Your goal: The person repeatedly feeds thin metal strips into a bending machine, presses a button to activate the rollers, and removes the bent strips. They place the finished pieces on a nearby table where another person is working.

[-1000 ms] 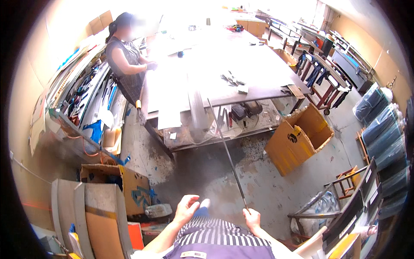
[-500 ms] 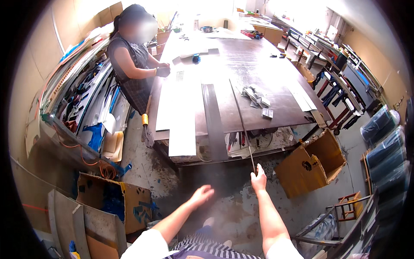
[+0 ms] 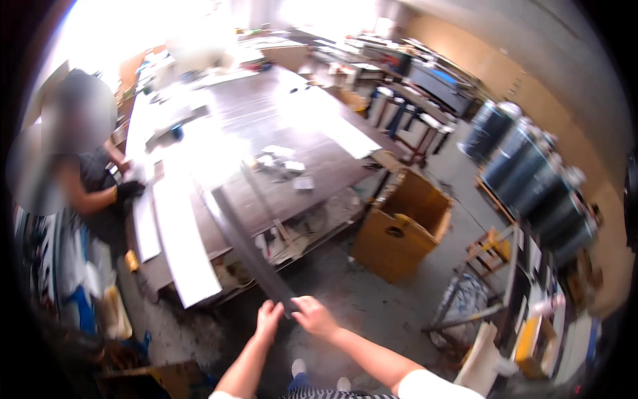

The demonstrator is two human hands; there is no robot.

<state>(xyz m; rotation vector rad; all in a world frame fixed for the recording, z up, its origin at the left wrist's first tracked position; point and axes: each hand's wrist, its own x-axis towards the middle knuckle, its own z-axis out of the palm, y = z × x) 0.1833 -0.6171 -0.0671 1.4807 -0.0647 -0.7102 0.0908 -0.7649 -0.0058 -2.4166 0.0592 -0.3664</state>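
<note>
A long dark grey strip [image 3: 240,241] slants off the near edge of the table [image 3: 302,207], its far part resting on the tabletop. My left hand [image 3: 268,319] grips the left corner of its near end. On the right corner, my right hand [image 3: 315,316] has its fingers closed. To the left lies a long white strip [image 3: 183,243], overhanging the edge, with a shorter white strip [image 3: 145,229] beside it. A thin straight rod [image 3: 260,194] lies to the right of the grey strip. Small grey-white blocks [image 3: 282,161] are piled beyond it. Motion blurs the picture.
At the table's left side stands a co-worker [image 3: 93,179] in dark gloves. An open cardboard box [image 3: 389,246] is on the floor by the right corner. Wrapped dark rolls [image 3: 525,173] line the right wall, with a metal frame [image 3: 478,316] nearer me.
My view has swung right. My right hand has let go of the thin rod, which now rests on the table. Both hands have taken hold of the grey strip's near end.
</note>
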